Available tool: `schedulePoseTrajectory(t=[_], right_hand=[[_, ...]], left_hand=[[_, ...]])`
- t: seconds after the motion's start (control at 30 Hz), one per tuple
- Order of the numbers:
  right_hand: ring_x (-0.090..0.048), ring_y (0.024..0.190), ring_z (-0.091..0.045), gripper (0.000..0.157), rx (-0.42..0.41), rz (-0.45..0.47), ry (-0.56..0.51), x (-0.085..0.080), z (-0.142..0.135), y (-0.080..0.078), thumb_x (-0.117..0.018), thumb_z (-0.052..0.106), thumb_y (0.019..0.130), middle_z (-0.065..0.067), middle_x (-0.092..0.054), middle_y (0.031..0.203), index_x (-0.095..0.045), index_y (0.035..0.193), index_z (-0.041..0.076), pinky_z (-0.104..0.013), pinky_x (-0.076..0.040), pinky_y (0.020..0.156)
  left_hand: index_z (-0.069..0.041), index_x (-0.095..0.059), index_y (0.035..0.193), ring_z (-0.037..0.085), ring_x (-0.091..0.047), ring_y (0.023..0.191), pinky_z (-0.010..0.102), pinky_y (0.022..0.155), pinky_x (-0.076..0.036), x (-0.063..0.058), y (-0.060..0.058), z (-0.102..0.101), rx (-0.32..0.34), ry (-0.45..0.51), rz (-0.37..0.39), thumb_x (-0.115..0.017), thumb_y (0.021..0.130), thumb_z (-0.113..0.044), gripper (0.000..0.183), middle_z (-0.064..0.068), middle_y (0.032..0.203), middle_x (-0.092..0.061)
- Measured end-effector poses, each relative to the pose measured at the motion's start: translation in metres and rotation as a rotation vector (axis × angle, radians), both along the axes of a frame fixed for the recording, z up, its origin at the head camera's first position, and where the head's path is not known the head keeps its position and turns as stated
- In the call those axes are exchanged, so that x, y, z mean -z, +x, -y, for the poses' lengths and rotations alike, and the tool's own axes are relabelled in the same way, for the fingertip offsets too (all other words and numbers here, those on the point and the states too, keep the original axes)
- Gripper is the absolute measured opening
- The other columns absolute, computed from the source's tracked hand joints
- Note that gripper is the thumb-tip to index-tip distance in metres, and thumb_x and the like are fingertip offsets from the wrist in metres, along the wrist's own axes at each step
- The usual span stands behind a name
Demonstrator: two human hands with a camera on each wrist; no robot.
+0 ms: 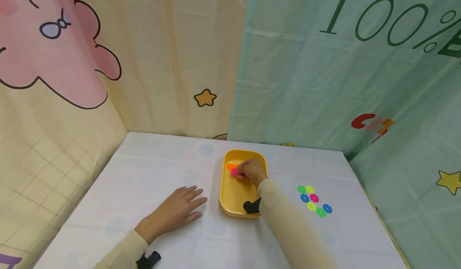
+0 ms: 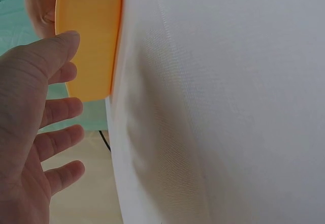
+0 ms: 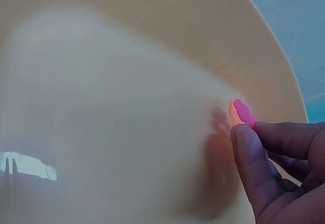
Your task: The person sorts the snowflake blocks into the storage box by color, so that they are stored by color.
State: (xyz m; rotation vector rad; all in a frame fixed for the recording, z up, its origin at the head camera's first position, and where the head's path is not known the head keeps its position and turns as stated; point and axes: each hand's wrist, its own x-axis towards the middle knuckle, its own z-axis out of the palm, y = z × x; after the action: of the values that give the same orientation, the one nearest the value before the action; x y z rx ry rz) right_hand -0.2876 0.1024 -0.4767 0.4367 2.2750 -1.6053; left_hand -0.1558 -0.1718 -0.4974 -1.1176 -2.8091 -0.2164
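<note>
My right hand (image 1: 253,171) reaches into the yellow tray (image 1: 230,203). Between thumb and forefinger it pinches a pink flower-shaped disc (image 3: 244,112), with an orange disc (image 3: 233,113) right against it. From the head view the pink disc sits in front of the orange one, near the tray's far end; the fingers cover part of both. Left of the tray, my left hand (image 1: 176,209) holds nothing, its fingers spread and pointing towards the tray's side. The left wrist view has its thumb and fingers overlapping the tray's edge.
Several loose flower-shaped discs in green, yellow, blue and pink (image 1: 314,198) lie on the white table (image 1: 201,249), right of the tray. Printed curtains (image 1: 173,61) hang behind the table and along its sides. Each wrist carries a black camera mount.
</note>
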Motion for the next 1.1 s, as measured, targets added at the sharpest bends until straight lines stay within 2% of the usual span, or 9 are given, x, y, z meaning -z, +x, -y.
schedulePoseTrajectory(t=[0.17, 0.43, 0.77, 0.9, 1.1], right_hand=[[-0.067, 0.067, -0.019, 0.01, 0.005, 0.032, -0.004, 0.003, 0.011, 0.002, -0.07, -0.008, 0.09, -0.013, -0.068, 0.086, -0.068, 0.1, -0.007, -0.027, -0.062, 0.072], [-0.065, 0.065, -0.017, 0.009, 0.01, 0.016, -0.002, 0.005, 0.016, 0.004, -0.067, -0.009, 0.091, -0.011, -0.066, 0.08, -0.066, 0.1, -0.009, -0.029, -0.062, 0.072], [-0.061, 0.067, -0.02, 0.016, 0.018, 0.041, 0.065, 0.001, 0.01, 0.001, -0.066, -0.005, 0.091, -0.013, -0.064, 0.087, -0.068, 0.107, -0.006, -0.03, -0.062, 0.073], [-0.061, 0.065, -0.021, 0.018, 0.0, 0.038, 0.046, -0.001, 0.007, 0.001, -0.064, -0.007, 0.09, -0.013, -0.063, 0.085, -0.068, 0.108, -0.008, -0.032, -0.062, 0.077], [-0.065, 0.065, -0.022, 0.018, -0.069, -0.008, 0.04, -0.007, 0.002, 0.002, -0.061, -0.005, 0.094, -0.014, -0.065, 0.083, -0.068, 0.109, -0.011, -0.035, -0.063, 0.079]], left_hand=[[-0.019, -0.065, 0.138, 0.033, -0.05, 0.139, 0.057, 0.111, -0.043, 0.0, 0.0, 0.0, 0.004, 0.009, -0.004, -0.066, 0.098, -0.044, 0.048, 0.01, 0.146, -0.059], [-0.019, -0.065, 0.139, 0.033, -0.05, 0.139, 0.056, 0.111, -0.043, -0.001, -0.001, 0.001, -0.005, 0.009, -0.005, -0.066, 0.098, -0.044, 0.048, 0.01, 0.146, -0.059], [-0.019, -0.065, 0.139, 0.034, -0.051, 0.138, 0.056, 0.111, -0.044, -0.002, -0.001, -0.002, 0.01, 0.009, 0.001, -0.065, 0.099, -0.044, 0.047, 0.01, 0.146, -0.059], [-0.02, -0.065, 0.139, 0.033, -0.05, 0.139, 0.056, 0.112, -0.043, -0.001, -0.001, -0.002, -0.002, 0.005, 0.008, -0.066, 0.098, -0.043, 0.048, 0.009, 0.147, -0.058], [-0.019, -0.064, 0.139, 0.034, -0.05, 0.139, 0.057, 0.112, -0.043, 0.0, -0.001, -0.001, -0.002, 0.003, 0.014, -0.066, 0.098, -0.044, 0.048, 0.01, 0.147, -0.058]])
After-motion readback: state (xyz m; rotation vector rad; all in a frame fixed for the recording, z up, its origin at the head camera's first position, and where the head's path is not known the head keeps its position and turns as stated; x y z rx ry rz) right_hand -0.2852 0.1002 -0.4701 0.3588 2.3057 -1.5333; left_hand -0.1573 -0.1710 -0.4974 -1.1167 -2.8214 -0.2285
